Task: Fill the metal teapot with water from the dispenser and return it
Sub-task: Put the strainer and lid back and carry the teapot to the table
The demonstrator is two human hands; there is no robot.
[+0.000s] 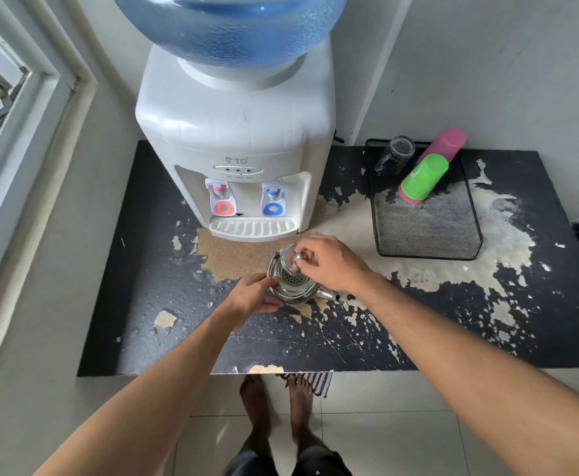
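Metal teapot (pixel 293 286) is sitting on the worn black table (pixel 150 304), in front of the white water dispenser (pixel 236 132); spout is pointing right. Left hand (pixel 257 297) is gripping the pot's left side. Right hand (pixel 329 262) is pinching the knob of the lid (pixel 289 261), which is standing tilted over the opening; perforated strainer is showing inside. Mesh tray (pixel 428 228) at right is holding a glass mug (pixel 396 154) and stacked green cup (pixel 425 178) and pink cup (pixel 447 142), all lying over.
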